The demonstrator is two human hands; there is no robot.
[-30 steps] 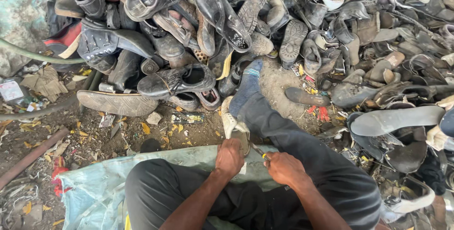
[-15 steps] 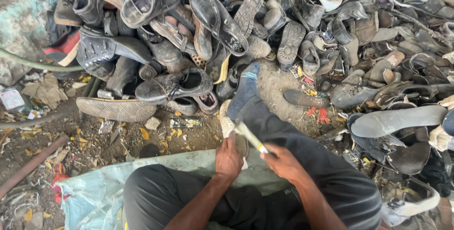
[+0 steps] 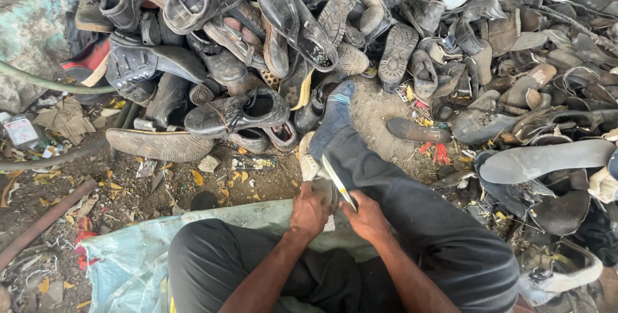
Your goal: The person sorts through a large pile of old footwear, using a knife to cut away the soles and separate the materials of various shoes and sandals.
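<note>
I sit on the ground with dark trousers, my right leg stretched out toward a heap of worn shoes [image 3: 277, 36]. My left hand [image 3: 309, 210] grips a pale, dirty shoe piece [image 3: 311, 161] that rests against my right leg. My right hand [image 3: 364, 215] holds a knife [image 3: 337, 180] with a light blade, its edge laid against that piece. My foot in a blue sock [image 3: 335, 114] points at the pile.
A light blue plastic sheet [image 3: 122, 261] lies under me. A loose dark sole [image 3: 159, 144] and another sole [image 3: 418, 132] lie on the dirt. A grey sole [image 3: 547, 160] is at the right. A green hose [image 3: 45, 82] and a rusty pipe [image 3: 38, 226] cross the left side.
My right hand has raised the knife and brought its blade against the shoe piece, and both hands have shifted slightly upward along my leg.
</note>
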